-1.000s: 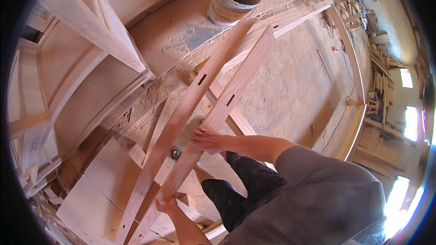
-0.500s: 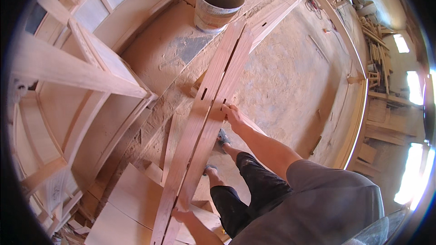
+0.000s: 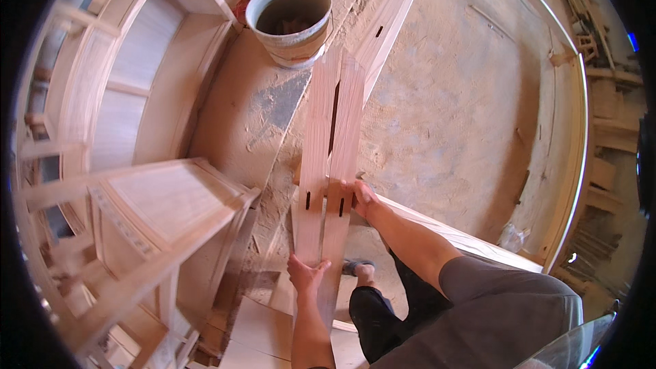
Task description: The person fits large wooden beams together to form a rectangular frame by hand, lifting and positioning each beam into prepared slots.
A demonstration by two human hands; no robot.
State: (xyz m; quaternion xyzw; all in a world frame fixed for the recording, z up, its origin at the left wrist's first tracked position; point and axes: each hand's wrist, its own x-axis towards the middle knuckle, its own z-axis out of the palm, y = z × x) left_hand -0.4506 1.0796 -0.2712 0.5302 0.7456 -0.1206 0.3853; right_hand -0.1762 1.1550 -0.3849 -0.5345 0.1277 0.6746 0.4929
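Two long, pale wooden boards lie side by side in front of me, a dark narrow gap between them. Each has a small dark slot cut in its face. My left hand point(image 3: 309, 275) wraps the outer edge of the left board point(image 3: 316, 130), thumb across its face toward the gap. Farther up, my right hand point(image 3: 362, 198) grips the outer edge of the right board point(image 3: 348, 123) beside its slot; some fingers are hidden under the wood. The boards' far ends reach a slotted timber point(image 3: 389, 24) that runs away from me.
A dusty bucket point(image 3: 290, 44) stands beyond the boards' far end. Wooden cabinet frames point(image 3: 181, 198) crowd the left. Flat panels point(image 3: 263, 328) lie low near my feet. Long timbers edge the sawdust-covered floor point(image 3: 444, 109) at right, and a pale beam point(image 3: 451, 229) crosses beside my right arm.
My left hand has shifted forward along the boards, from near their close end to just below the slots, onto the left board's edge. The view has turned, so the boards now look more upright.
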